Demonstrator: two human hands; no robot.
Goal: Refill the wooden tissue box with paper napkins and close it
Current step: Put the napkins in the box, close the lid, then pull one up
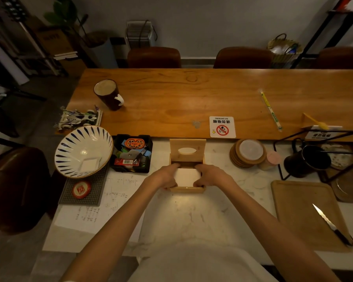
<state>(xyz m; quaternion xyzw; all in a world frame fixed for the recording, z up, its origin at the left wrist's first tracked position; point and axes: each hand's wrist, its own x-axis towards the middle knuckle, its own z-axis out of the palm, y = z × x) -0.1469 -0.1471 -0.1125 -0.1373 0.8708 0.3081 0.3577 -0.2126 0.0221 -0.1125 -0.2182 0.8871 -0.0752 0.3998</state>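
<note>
Counter [192,216]: napkins [186,177] between both grips [164,176] [212,175]

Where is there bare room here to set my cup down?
Bare wood between the mug and the wrapped straw, beyond the no-smoking sign. Bare marble between the paper sheet and the cutting board, though both arms cross it. Crowded: bowl, black tray, coasters beside the tissue box.

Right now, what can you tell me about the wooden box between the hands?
The wooden tissue box is small, square, of pale bare wood, standing open on the white marbled counter. Its lid, cut with an oval slot, stands upright at the far edge. A white stack of paper napkins lies inside. The left hand and right hand grip that stack at its sides, fingers reaching into the box.
</note>
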